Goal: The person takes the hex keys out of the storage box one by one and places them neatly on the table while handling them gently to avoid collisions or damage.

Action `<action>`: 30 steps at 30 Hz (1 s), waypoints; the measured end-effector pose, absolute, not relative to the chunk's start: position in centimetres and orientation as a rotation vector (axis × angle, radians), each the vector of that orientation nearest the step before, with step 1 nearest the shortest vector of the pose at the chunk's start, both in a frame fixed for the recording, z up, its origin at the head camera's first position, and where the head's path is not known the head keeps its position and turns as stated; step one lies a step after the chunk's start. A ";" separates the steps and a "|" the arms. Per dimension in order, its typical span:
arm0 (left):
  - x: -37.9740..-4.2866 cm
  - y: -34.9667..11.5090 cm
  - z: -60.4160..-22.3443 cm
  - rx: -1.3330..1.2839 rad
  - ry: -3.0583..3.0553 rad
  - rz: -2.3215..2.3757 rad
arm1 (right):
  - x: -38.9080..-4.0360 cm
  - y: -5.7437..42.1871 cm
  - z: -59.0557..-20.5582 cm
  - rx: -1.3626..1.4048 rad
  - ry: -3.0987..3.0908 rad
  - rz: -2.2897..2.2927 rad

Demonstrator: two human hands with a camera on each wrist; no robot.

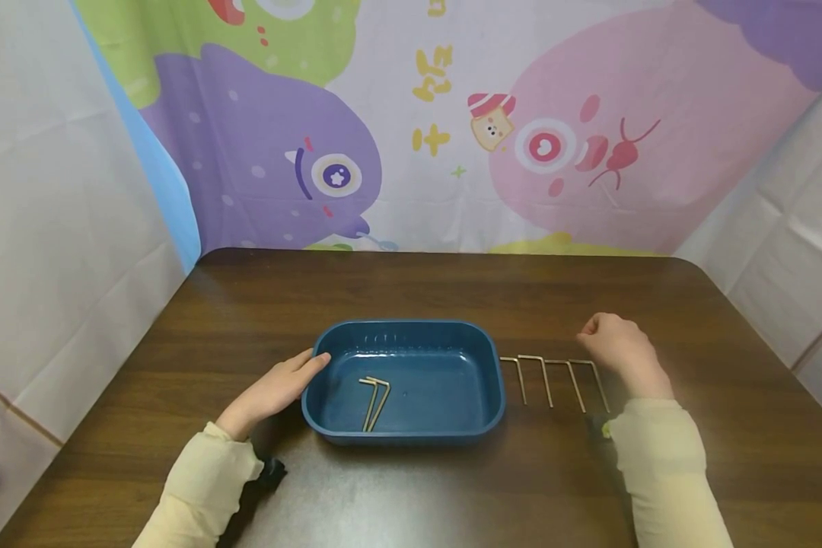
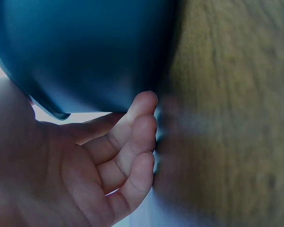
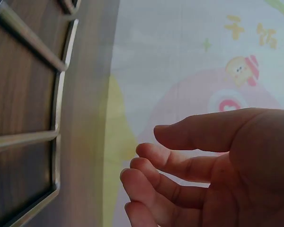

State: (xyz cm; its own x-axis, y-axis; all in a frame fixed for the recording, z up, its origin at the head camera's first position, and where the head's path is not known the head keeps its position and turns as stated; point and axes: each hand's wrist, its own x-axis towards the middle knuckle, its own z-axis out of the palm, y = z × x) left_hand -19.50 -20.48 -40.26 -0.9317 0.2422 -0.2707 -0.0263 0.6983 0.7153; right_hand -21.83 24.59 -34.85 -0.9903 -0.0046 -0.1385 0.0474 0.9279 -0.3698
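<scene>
A dark blue rectangular tray [image 1: 438,392] stands on the table, with two gold-coloured L-shaped hex keys [image 1: 383,407] lying in its left half. My left hand [image 1: 279,390] holds the tray's left end, thumb over the rim and the other fingers low against the outer wall, as the left wrist view shows. To the right of the tray, several more L-shaped hex keys [image 1: 547,384] lie in a row. Over the far right end of that row is my right hand [image 1: 616,346]. Its fingers [image 3: 137,184] are loosely bent with nothing between them and the thumb.
The brown wooden table [image 1: 411,502] reaches back to a cartoon-printed curtain [image 1: 445,190]. White sheeting [image 1: 62,190] hangs at both sides. Beside the left sleeve there is a small black object [image 1: 272,473].
</scene>
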 end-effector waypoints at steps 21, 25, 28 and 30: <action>-19.5 -20.5 -40.3 0.165 2.561 1.089 | -21.2 21.1 -34.3 0.042 3.220 -0.796; -19.5 -20.5 -40.3 0.161 2.566 1.082 | -21.3 20.4 -34.4 0.024 3.270 -0.878; -19.5 -20.5 -40.4 0.159 2.567 1.078 | -21.5 19.7 -34.7 -0.019 3.295 -0.947; -19.5 -20.5 -40.4 0.158 2.568 1.077 | -21.5 19.2 -34.9 -0.069 3.302 -0.997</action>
